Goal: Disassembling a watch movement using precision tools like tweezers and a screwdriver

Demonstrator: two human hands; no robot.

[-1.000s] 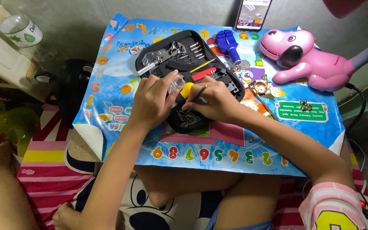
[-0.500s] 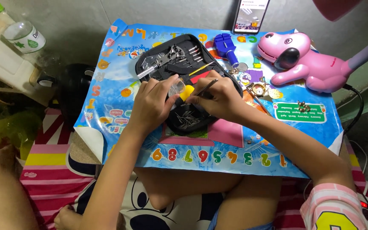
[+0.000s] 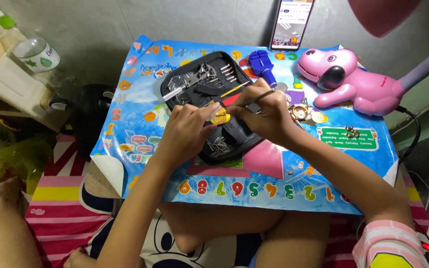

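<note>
A small worktop (image 3: 373, 164) covered by a blue mat printed with letters and numerals carries everything here. At its back right lies a pink dog toy (image 3: 353, 82), with a phone (image 3: 290, 22) propped against the wall beside it. An open black tool case (image 3: 209, 94) sits at the middle, with a blue tool (image 3: 263, 64) just past its far corner. Both hands meet above the case: the left hand (image 3: 187, 131) is clenched around a small yellow piece (image 3: 220, 118), and the right hand (image 3: 266, 116) pinches a thin metal tool (image 3: 256, 99), its tip aimed at that piece. Near the right wrist lie 2 or so small brass parts (image 3: 301, 113). Loose pins (image 3: 219, 146) lie in the case below the hands. As I judge it, a slip of the tool could prick the left fingers, or flick the yellow piece off the worktop, since the grip is fingertip-only; the right forearm could also sweep the brass parts away.
</note>
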